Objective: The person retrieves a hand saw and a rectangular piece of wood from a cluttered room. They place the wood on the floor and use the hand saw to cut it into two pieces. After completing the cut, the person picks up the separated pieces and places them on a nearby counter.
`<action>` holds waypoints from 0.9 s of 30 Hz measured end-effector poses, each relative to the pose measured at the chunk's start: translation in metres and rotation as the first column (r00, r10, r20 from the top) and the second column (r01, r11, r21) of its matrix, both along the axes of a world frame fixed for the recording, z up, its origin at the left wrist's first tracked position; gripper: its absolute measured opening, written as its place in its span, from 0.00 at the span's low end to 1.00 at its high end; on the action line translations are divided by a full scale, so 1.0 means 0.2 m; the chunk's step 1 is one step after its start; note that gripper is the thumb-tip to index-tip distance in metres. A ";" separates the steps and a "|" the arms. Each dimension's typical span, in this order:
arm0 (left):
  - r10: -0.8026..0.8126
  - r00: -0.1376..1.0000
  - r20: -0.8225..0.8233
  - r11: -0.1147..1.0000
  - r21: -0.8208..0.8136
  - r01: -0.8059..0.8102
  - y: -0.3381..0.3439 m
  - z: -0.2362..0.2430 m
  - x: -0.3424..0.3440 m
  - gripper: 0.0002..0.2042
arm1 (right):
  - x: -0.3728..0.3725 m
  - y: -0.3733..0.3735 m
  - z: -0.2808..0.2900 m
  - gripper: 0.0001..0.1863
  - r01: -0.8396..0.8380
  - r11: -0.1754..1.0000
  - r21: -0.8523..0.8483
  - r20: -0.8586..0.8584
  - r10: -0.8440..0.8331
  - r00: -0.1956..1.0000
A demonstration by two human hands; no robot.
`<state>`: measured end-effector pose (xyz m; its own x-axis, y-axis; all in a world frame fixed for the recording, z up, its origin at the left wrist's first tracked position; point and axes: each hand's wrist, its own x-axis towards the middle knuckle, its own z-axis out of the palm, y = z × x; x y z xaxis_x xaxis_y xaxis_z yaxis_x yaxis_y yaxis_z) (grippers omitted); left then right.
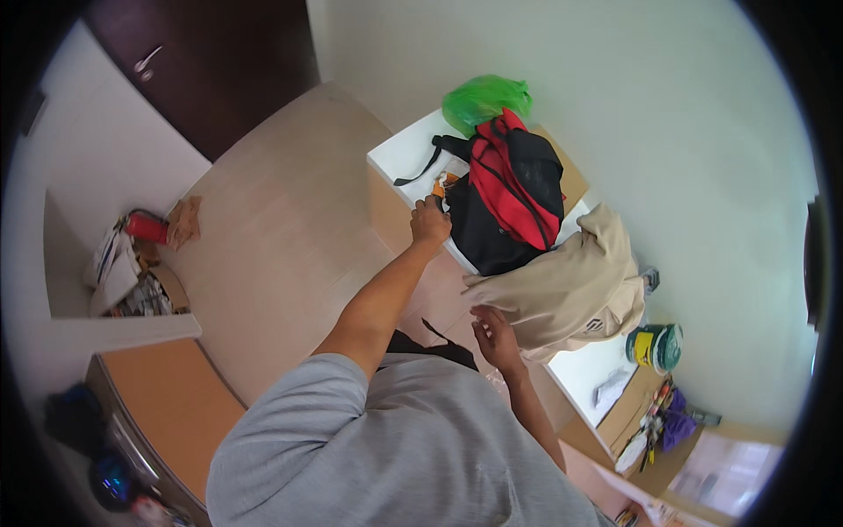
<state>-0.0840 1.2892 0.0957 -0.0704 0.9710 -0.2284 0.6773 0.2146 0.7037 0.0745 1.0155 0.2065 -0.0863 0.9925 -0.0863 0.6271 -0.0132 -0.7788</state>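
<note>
My left hand point(431, 221) is stretched out to the near-left edge of a white-topped cabinet point(385, 156). Its fingers are curled around the dark end of an orange-and-black object point(441, 185), whose kind I cannot make out. Just right of that hand lies a red-and-black backpack point(512, 189), a loose strap trailing to the left. A beige garment point(562, 285) with a small dark emblem is draped over the cabinet beside the backpack. Close to the garment's near edge, my right hand point(497, 341) holds nothing, its fingers loosely bent and apart.
Behind the backpack sits a green plastic bag point(487, 101). To the right are a dark green tub point(657, 348) and a box of tools point(654, 422) with a purple cloth. A red fire extinguisher point(147, 227) and a brown-topped cabinet point(171, 386) stand left, below a dark door point(211, 61).
</note>
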 end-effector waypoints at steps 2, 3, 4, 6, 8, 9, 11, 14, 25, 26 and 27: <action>0.028 0.999 0.021 0.999 -0.035 -0.027 0.05 0.02 0.02 0.35 | -0.10 0.16 0.02 0.15 -0.025 0.999 -0.023 0.015 0.025 1.000; 0.034 0.999 0.040 0.996 -0.078 -0.031 0.07 0.03 0.03 0.36 | -0.14 0.24 0.01 0.16 -0.041 0.999 -0.033 0.008 0.041 0.999; 0.033 0.999 0.031 0.996 -0.088 -0.030 0.09 0.04 0.04 0.37 | -0.16 0.31 0.00 0.17 -0.066 0.997 -0.040 0.017 0.067 0.998; 0.039 0.998 0.047 0.992 -0.120 -0.034 0.13 0.06 0.05 0.36 | -0.20 0.45 -0.07 0.19 -0.128 0.990 -0.054 -0.027 0.126 0.992; 0.051 0.998 0.046 0.985 -0.167 -0.043 0.16 0.05 0.03 0.36 | -0.20 0.58 -0.15 0.24 -0.170 0.983 -0.075 0.077 0.176 0.981; 0.061 0.998 0.036 0.980 -0.190 -0.053 0.19 0.04 0.02 0.37 | -0.21 0.63 -0.21 0.26 -0.185 0.977 -0.105 0.112 0.196 0.974; 0.081 0.997 0.004 0.972 -0.221 -0.078 0.23 0.01 -0.05 0.38 | -0.20 0.74 -0.30 0.32 -0.184 0.982 -0.045 0.197 0.189 0.962; 0.081 0.991 0.106 0.973 -0.226 -0.055 0.26 -0.08 -0.23 0.31 | -0.17 0.86 -0.41 0.40 -0.104 0.994 -0.045 0.271 0.113 0.956; 0.331 0.560 0.759 0.765 -0.564 0.312 -0.30 0.03 -1.53 0.21 | -0.13 0.97 -0.55 0.37 0.106 0.994 -0.005 0.188 -0.103 0.977; 0.286 0.541 0.791 0.799 -0.509 0.321 -0.38 0.10 -1.66 0.23 | -0.13 0.96 -0.56 0.36 0.112 0.994 -0.015 0.147 -0.109 0.983; 0.341 0.572 0.746 0.776 -0.567 0.277 -0.47 0.18 -1.78 0.25 | -0.13 0.95 -0.57 0.36 0.120 0.993 -0.007 0.096 -0.119 0.988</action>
<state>-0.4398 1.1961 0.1321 0.4048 0.6084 -0.6827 -0.0970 0.7709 0.6295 0.0492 1.2047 0.0933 0.0418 0.9940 -0.1009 0.6916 -0.1017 -0.7151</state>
